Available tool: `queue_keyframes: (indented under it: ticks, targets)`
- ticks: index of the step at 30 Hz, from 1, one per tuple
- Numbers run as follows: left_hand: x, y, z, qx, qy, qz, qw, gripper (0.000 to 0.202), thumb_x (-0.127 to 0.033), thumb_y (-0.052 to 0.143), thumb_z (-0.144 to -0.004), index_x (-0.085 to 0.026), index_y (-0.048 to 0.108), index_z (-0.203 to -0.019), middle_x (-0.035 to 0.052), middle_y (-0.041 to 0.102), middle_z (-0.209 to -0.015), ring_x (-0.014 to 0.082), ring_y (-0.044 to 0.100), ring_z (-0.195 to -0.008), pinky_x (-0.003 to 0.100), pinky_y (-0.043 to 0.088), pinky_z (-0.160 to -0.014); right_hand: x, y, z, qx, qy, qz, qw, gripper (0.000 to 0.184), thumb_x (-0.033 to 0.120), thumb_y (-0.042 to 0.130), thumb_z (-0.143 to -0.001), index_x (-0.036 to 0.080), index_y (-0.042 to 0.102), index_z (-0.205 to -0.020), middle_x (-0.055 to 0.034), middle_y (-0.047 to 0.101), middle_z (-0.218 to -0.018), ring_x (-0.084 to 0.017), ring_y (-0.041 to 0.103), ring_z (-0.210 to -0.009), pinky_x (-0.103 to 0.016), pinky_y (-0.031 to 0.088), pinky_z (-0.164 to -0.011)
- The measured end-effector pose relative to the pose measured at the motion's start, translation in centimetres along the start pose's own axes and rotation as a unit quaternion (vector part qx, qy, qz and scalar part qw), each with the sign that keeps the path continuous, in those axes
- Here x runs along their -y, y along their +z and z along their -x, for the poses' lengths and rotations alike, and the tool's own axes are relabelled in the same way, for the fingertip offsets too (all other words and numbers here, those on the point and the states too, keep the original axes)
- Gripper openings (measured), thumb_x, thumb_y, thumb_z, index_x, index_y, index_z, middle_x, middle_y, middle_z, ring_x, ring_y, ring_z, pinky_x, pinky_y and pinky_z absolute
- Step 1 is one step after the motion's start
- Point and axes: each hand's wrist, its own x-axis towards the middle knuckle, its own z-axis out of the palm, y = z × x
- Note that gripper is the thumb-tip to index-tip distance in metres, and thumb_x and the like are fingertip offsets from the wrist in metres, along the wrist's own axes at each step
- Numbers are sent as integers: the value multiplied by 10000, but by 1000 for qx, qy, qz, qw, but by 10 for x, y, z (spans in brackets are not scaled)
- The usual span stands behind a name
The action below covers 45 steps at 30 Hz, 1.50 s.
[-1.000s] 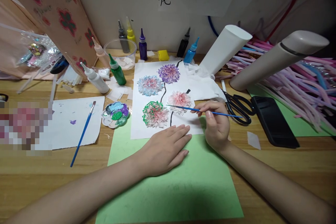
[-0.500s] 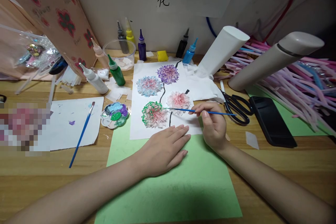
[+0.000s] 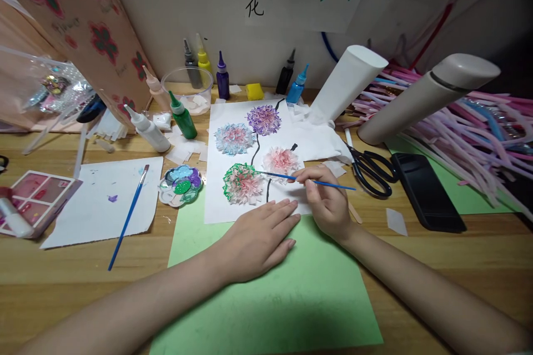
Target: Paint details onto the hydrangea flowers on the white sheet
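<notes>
My right hand (image 3: 327,202) pinches a thin blue paintbrush (image 3: 316,181). Its tip touches the right edge of the green-rimmed pink paper flower (image 3: 242,183) on the white sheet (image 3: 220,208). Flat on the sheet's lower edge and the green paper (image 3: 270,299) lies my left hand (image 3: 260,238), fingers stretched out, holding nothing. Three more paper flowers sit on the sheet: a blue one (image 3: 234,138), a purple one (image 3: 264,119) and a pink one (image 3: 281,160). A flower-shaped paint palette (image 3: 181,183) rests left of the sheet.
Paint bottles (image 3: 181,116) and a clear cup (image 3: 187,89) stand at the back. A second blue brush (image 3: 127,219) lies on scrap paper (image 3: 95,211). Black scissors (image 3: 368,169), a dark phone (image 3: 427,191), a lamp arm (image 3: 425,97) and a pile of pink straws (image 3: 478,127) fill the right side.
My right hand has slid left with the brush, carrying its tip from the pink flower over to the green-rimmed flower. My left hand has stayed flat in place.
</notes>
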Motion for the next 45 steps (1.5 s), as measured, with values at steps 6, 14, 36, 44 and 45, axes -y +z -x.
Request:
queue_keyframes:
  ticks: [6,14,36,44,45]
  targets:
    - [0,0,0,0,-2,-6,1000,441,-328,320,-994,-105,458,-1348,132,410,-1460,239,382,-1352,402,344,-1120,3,0,-2,-11,-18,9,1000,164,167,405,-915,223,558,-931,-41,630,-862,-192,603,-848,-353,474,-767]
    - [0,-1,0,1,0,-3,1000,443,-326,316,-995,-105,451,-1354,130,412,-1459,236,369,-1360,392,331,-1127,1,0,0,5,-23,14,1000,160,153,405,-902,224,544,-939,-43,633,-868,-196,597,-845,-361,465,-763]
    - [-1,9,3,-34,-13,-37,999,312,-292,427,-919,-149,647,-1088,76,685,-1060,247,625,-935,359,471,-905,79,87,-71,225,-189,-6,956,131,135,396,-927,191,514,-945,-64,649,-879,-188,521,-817,-327,469,-738]
    - [1,9,1,-36,6,-38,999,328,-289,397,-942,-108,644,-1060,99,687,-1033,247,623,-935,369,458,-934,77,79,-72,197,-165,-43,965,164,127,390,-910,205,529,-948,-52,631,-869,-187,540,-819,-334,458,-743]
    - [2,9,1,-38,13,-36,999,331,-295,389,-948,-101,645,-1031,104,688,-1011,245,624,-937,368,458,-938,73,72,-71,171,-149,-53,973,173,132,387,-908,211,536,-947,-52,630,-879,-191,550,-832,-345,457,-754]
